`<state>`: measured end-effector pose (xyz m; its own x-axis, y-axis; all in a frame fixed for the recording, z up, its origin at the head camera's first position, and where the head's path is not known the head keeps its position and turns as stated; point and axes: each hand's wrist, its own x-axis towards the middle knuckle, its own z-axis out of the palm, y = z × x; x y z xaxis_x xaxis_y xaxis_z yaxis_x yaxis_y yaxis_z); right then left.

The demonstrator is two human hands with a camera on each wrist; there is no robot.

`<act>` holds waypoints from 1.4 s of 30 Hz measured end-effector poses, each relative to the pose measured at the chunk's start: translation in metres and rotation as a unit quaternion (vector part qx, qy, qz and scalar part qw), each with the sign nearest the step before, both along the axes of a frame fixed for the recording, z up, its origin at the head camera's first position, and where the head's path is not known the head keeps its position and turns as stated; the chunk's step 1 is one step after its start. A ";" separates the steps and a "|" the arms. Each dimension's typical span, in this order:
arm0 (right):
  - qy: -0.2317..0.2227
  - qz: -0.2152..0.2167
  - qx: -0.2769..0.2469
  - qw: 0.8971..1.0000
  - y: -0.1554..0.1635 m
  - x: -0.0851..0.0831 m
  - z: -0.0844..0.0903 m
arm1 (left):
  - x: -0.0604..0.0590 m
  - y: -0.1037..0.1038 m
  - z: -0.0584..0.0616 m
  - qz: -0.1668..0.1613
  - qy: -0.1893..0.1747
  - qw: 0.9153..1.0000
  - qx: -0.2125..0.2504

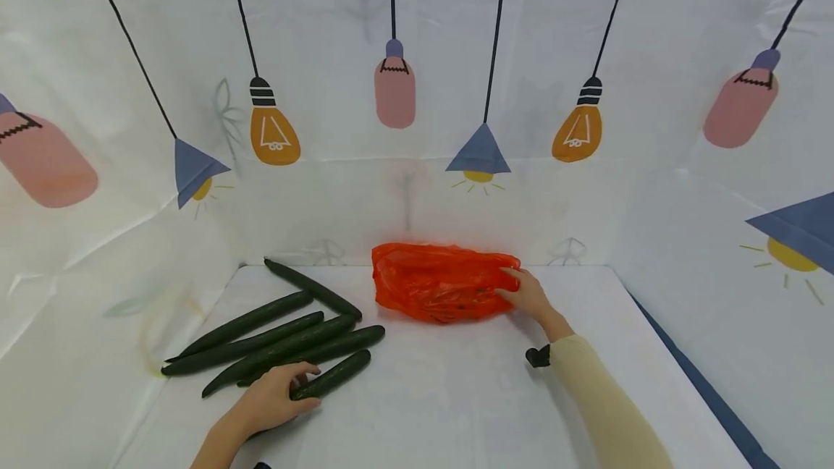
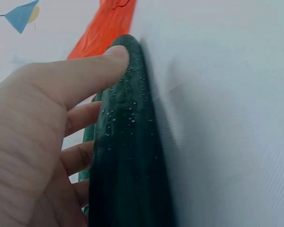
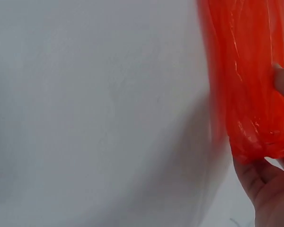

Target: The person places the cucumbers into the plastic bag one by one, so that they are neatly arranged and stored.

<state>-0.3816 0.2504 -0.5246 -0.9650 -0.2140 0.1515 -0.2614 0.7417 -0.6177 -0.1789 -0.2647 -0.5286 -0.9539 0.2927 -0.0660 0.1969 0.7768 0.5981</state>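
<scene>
Several long dark green cucumbers lie side by side on the left of the table in the head view. My left hand (image 1: 276,400) grips the nearest cucumber (image 1: 339,375), thumb on one side and fingers on the other. Close up in the left wrist view, the thumb presses on this cucumber (image 2: 125,123) near its rounded tip, and the fingers reach behind it. At the back of the table is a crumpled red plastic bag (image 1: 436,284). My right hand (image 1: 524,295) holds the bag's right end. Fingers curl around the end of the bag (image 3: 251,94) in the right wrist view.
Another cucumber (image 1: 313,288) lies slanted at the back left, its right end near the others. The white table (image 1: 443,396) meets white sheeting (image 1: 430,201) printed with lamps at the back and sides. A black device (image 1: 538,357) shows at my right wrist.
</scene>
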 end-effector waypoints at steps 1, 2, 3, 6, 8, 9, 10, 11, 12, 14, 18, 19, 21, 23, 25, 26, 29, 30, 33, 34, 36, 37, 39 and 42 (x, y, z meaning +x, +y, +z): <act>0.002 0.001 -0.001 1.000 -0.002 -0.002 -0.001 | 0.001 0.000 -0.001 0.000 -0.003 1.000 0.000; 0.001 0.000 -0.003 1.000 -0.004 -0.003 -0.002 | 0.001 0.000 -0.002 -0.002 -0.006 1.000 0.000; -0.001 0.001 -0.004 1.000 -0.005 -0.004 -0.003 | 0.002 0.000 -0.003 -0.003 -0.007 1.000 -0.001; -0.008 -0.008 0.003 1.000 -0.009 -0.006 -0.006 | 0.003 0.000 -0.006 -0.011 -0.009 1.000 -0.001; -0.012 -0.016 0.012 1.000 -0.011 -0.008 -0.009 | 0.002 0.001 -0.008 -0.016 -0.009 1.000 -0.004; -0.015 -0.023 0.013 1.000 -0.011 -0.009 -0.010 | 0.002 0.001 -0.009 -0.018 -0.006 1.000 -0.006; -0.017 -0.028 0.016 0.999 -0.012 -0.010 -0.011 | 0.002 0.001 -0.009 -0.020 -0.001 1.000 -0.010; -0.020 -0.032 0.016 0.999 -0.013 -0.011 -0.012 | 0.001 0.002 -0.010 -0.021 0.001 1.000 -0.012; -0.021 -0.035 0.019 0.999 -0.014 -0.012 -0.013 | 0.001 0.002 -0.010 -0.022 0.003 1.000 -0.011; -0.030 -0.040 0.016 0.999 -0.016 -0.014 -0.013 | 0.000 0.002 -0.010 -0.025 0.008 1.000 -0.013; -0.037 -0.041 0.016 0.998 -0.021 -0.016 -0.013 | 0.000 0.002 -0.009 -0.032 0.011 0.999 -0.010; -0.039 -0.041 0.015 0.998 -0.022 -0.016 -0.012 | -0.001 0.002 -0.008 -0.032 0.012 0.999 -0.009; -0.042 -0.038 0.011 0.998 -0.024 -0.017 -0.010 | -0.002 0.002 -0.008 -0.030 0.018 0.999 -0.016; -0.046 -0.034 0.003 0.998 -0.025 -0.019 -0.008 | -0.004 0.004 -0.008 -0.027 0.024 0.999 -0.020; -0.053 -0.031 -0.005 0.998 -0.026 -0.021 -0.006 | -0.005 0.005 -0.008 -0.026 0.033 0.999 -0.029; -0.057 -0.030 -0.010 0.998 -0.027 -0.022 -0.005 | -0.006 0.006 -0.008 -0.028 0.039 0.998 -0.033; -0.061 -0.024 -0.019 0.998 -0.028 -0.027 -0.004 | -0.008 0.010 -0.008 -0.037 0.053 0.997 -0.038; -0.063 -0.022 -0.022 0.998 -0.029 -0.028 -0.004 | -0.009 0.011 -0.008 -0.039 0.057 0.997 -0.042; -0.070 -0.018 -0.027 0.997 -0.030 -0.030 -0.006 | -0.011 0.016 -0.008 -0.045 0.064 0.996 -0.044; -0.074 -0.016 -0.027 0.997 -0.031 -0.030 -0.007 | -0.012 0.017 -0.008 -0.046 0.065 0.996 -0.043; -0.083 -0.013 -0.030 0.996 -0.032 -0.029 -0.009 | -0.012 0.020 -0.008 -0.046 0.069 0.996 -0.043; -0.087 -0.012 -0.031 0.996 -0.033 -0.029 -0.011 | -0.013 0.021 -0.008 -0.046 0.070 0.996 -0.042; -0.094 -0.013 -0.036 0.995 -0.033 -0.027 -0.013 | -0.014 0.025 -0.009 -0.048 0.076 0.995 -0.042; -0.090 -0.015 -0.030 0.995 -0.032 -0.025 -0.015 | -0.017 0.033 -0.009 -0.056 0.087 0.993 -0.049</act>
